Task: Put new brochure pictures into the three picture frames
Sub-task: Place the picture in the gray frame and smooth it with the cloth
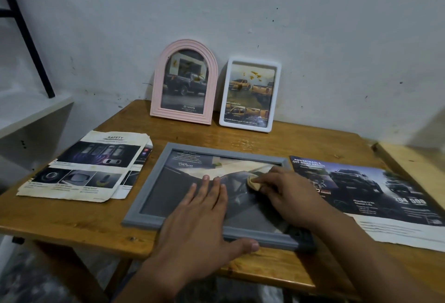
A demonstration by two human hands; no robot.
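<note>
A grey picture frame (pixel 148 182) lies flat on the wooden table (pixel 72 220), with a dark car brochure picture under its glass. My left hand (pixel 197 218) rests flat on the glass, fingers straight, thumb on the near rim. My right hand (pixel 289 194) holds a small tan pad (pixel 252 182) against the glass near the frame's middle. A pink arched frame (pixel 184 85) and a white rectangular frame (pixel 250 95) stand against the wall behind, each showing a pickup-truck picture.
A folded brochure headed SAFETY (pixel 84 165) lies left of the grey frame. Another brochure with dark trucks (pixel 366 189) lies to its right. A lighter wooden surface (pixel 414 163) adjoins the table's right side. A white shelf (pixel 29 114) and a black metal bar (pixel 26 35) are at the left.
</note>
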